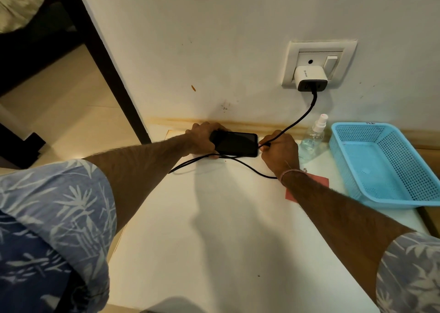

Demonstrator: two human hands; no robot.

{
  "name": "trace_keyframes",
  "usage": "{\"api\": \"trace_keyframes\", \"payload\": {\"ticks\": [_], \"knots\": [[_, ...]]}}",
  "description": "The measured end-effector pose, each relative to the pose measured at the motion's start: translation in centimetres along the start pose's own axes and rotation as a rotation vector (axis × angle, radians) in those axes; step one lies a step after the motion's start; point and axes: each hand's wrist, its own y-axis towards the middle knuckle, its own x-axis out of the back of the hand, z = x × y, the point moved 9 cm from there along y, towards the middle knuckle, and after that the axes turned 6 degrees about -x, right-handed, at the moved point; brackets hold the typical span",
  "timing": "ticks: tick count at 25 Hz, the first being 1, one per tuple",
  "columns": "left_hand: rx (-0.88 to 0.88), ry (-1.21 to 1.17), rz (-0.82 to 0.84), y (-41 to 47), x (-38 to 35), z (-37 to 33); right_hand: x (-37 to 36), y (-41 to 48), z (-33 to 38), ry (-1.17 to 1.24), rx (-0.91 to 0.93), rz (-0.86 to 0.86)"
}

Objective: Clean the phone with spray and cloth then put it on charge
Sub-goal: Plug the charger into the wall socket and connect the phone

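A: Phone [234, 144] position?

B: Flat on the white tabletop [214, 229], screen up and dark, long axis parallel to the wall, close to the back edge. Left hand [202, 137] wraps its left end; fingers curled over the far edge, thumb at the near edge.

A: Right hand [281, 152]?

B: At the phone's right end. Fingers pressed together, pinching the plug end of the black cable [302, 117]. Cannot tell whether the plug is seated in the port.

A: Cable routing?

B: Runs up to the white charger [309, 78] plugged into the wall socket [319, 62]. A slack loop lies on the tabletop just in front of the phone.

A: Other items?

B: Clear spray bottle [314, 134] upright just right of the right hand. Blue basket [357, 169] beyond it. Red cloth [316, 181] partly hidden under the right wrist.
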Motion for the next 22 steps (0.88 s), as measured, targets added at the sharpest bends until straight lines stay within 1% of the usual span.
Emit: {"api": "trace_keyframes", "payload": {"ticks": [2, 4, 7, 10, 12, 14, 15, 16, 17, 19, 21, 22], "knots": [[0.029, -0.024, -0.001, -0.2, -0.1, -0.1, -0.1, -0.1, 0.3, -0.065, -0.014, 0.04], [0.046, 0.004, -0.017, -0.6, 0.0, -0.4, -0.2, -0.4, 0.5, -0.124, -0.021, 0.108], [0.055, 0.065, -0.082, -1.5, 0.8, -0.9, 0.0, -1.7, 1.0, -0.25, 0.031, 0.223], [0.079, 0.03, -0.158, -2.6, 2.1, -1.0, 0.7, -3.6, 1.5, -0.26, 0.083, 0.292], [0.061, 0.04, -0.265, -3.7, 3.1, -2.3, 1.8, -5.1, 1.7, -0.195, 0.106, 0.3], [-0.012, 0.011, -0.457, -5.5, 3.8, -4.9, 3.5, -6.6, 1.3, -0.046, 0.046, 0.25], [-0.073, -0.037, -0.556, -6.6, 3.7, -6.6, 4.6, -7.2, 0.7, 0.041, -0.007, 0.199], [-0.144, -0.1, -0.626, -7.7, 3.3, -8.4, 5.7, -7.7, -0.1, 0.114, -0.072, 0.136], [-0.21, -0.172, -0.651, -8.5, 2.4, -10.1, 6.9, -7.9, -1.2, 0.163, -0.142, 0.07], [-0.266, -0.313, -0.594, -9.0, 0.0, -13.4, 9.2, -8.0, -3.5, 0.231, -0.28, -0.038], [-0.22, -0.376, -0.494, -8.0, -2.1, -15.7, 11.0, -7.6, -5.3, 0.25, -0.377, -0.098], [-0.185, -0.377, -0.449, -7.1, -3.0, -16.7, 11.6, -7.1, -5.8, 0.241, -0.394, -0.1]]}}
